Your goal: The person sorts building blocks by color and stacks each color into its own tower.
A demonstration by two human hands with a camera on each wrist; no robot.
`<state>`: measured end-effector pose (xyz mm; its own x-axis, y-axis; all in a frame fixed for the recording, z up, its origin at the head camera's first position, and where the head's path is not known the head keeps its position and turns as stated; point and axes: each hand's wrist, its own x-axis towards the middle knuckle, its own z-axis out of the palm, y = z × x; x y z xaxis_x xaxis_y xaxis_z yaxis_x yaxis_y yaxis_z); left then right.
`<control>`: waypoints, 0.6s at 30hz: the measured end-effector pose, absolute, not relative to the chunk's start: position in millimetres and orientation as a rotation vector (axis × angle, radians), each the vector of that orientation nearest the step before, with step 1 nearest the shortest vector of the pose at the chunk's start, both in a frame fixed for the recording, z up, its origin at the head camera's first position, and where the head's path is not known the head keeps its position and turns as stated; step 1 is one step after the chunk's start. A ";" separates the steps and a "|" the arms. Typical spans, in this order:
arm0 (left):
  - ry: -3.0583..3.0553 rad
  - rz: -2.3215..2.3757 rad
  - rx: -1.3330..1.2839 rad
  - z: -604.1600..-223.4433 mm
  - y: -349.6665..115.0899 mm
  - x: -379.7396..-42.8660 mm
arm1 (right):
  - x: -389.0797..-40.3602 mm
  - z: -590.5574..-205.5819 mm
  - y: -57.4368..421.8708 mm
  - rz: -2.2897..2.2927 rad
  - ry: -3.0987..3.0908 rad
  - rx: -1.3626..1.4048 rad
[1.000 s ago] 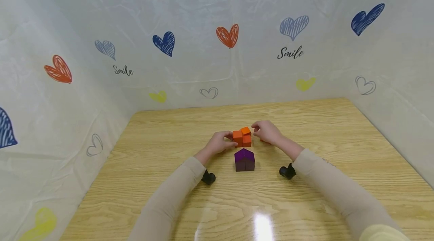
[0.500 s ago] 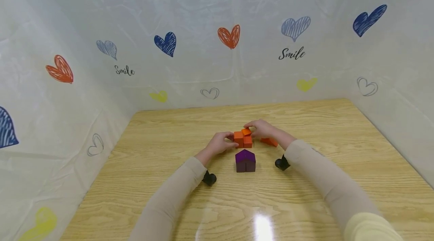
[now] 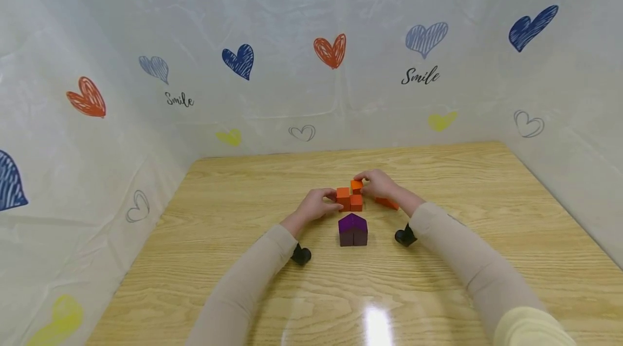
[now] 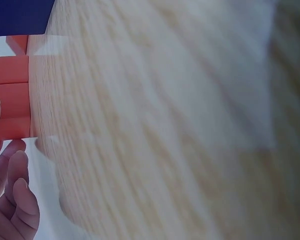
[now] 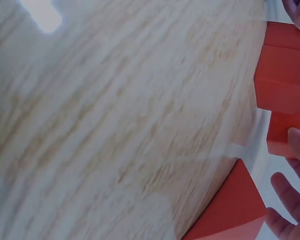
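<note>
My left hand [image 3: 313,205] grips the left side of a taller orange block [image 3: 343,200], thumb in front and fingers behind. A lower orange block [image 3: 356,203] stands against its right side. Just behind these, my right hand [image 3: 379,185] pinches a small orange block [image 3: 357,186] between thumb and fingers. In the right wrist view that small block [image 5: 277,135] sits beside the other orange blocks [image 5: 280,75], the thumb on its face. An orange triangular block [image 3: 387,203] lies under my right wrist, partly hidden. The left wrist view shows my left fingers [image 4: 22,195] curled below the orange blocks [image 4: 12,107].
Two purple-topped blocks [image 3: 352,231] stand together in a house shape, nearer me than the orange ones. Black wrist-camera mounts [image 3: 301,255] hang below both sleeves. A white sheet printed with hearts [image 3: 331,97] encloses the wooden table [image 3: 263,178] at the back and sides.
My right hand has come in from the right, taken hold of the rear small orange block and shifted it slightly back and right. The triangular block has come into view. My left hand holds its place.
</note>
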<state>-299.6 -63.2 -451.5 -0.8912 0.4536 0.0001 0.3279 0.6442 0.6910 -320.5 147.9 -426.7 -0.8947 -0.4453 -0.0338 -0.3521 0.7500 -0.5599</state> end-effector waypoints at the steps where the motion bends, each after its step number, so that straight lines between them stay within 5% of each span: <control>1: 2.687 1.080 0.641 -451.8 -63.3 -299.8 | -319.5 -426.1 148.7 -0.871 2.783 -0.613; 18: 2.684 1.070 0.650 -451.9 -63.8 -300.8 | -290.8 -407.4 147.2 -0.917 2.815 -0.713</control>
<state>-300.8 -63.8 -451.9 -0.8881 0.4596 -0.0050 0.3301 0.6453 0.6889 -290.8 147.2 -407.4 -0.8860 -0.4608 0.0513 -0.4025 0.7097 -0.5782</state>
